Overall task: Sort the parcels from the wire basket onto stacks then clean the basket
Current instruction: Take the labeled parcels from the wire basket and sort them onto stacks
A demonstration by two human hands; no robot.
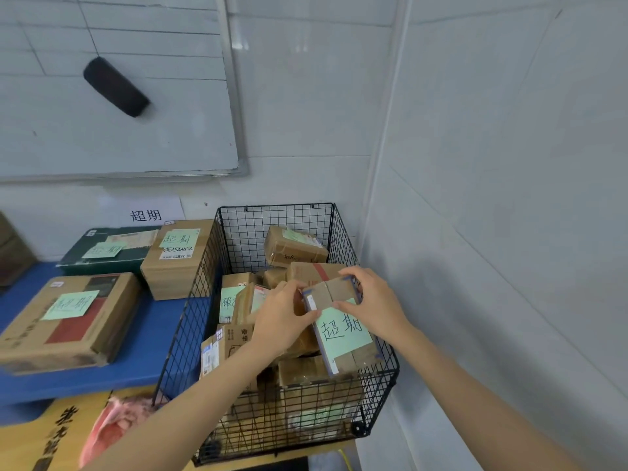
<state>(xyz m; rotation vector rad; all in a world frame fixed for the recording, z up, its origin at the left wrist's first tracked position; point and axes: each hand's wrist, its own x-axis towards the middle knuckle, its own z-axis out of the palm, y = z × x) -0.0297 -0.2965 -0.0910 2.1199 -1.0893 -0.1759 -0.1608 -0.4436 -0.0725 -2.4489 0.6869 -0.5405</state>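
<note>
A black wire basket (238, 229) stands in the corner, filled with several cardboard parcels. Both hands hold one flat parcel (343, 329) with a green handwritten note above the basket's right side. My left hand (282, 317) grips its left edge and my right hand (370, 300) grips its top right corner. Under it lie more parcels, one at the back (294, 246) and one with a green note (231, 297) to the left.
Left of the basket, sorted parcels with green notes lie on a blue surface (146, 348): a large box (64, 321), a tan box (176, 256) and a dark green box (105, 249). A pink cloth (112, 426) lies near the front. A whiteboard (119, 96) hangs above.
</note>
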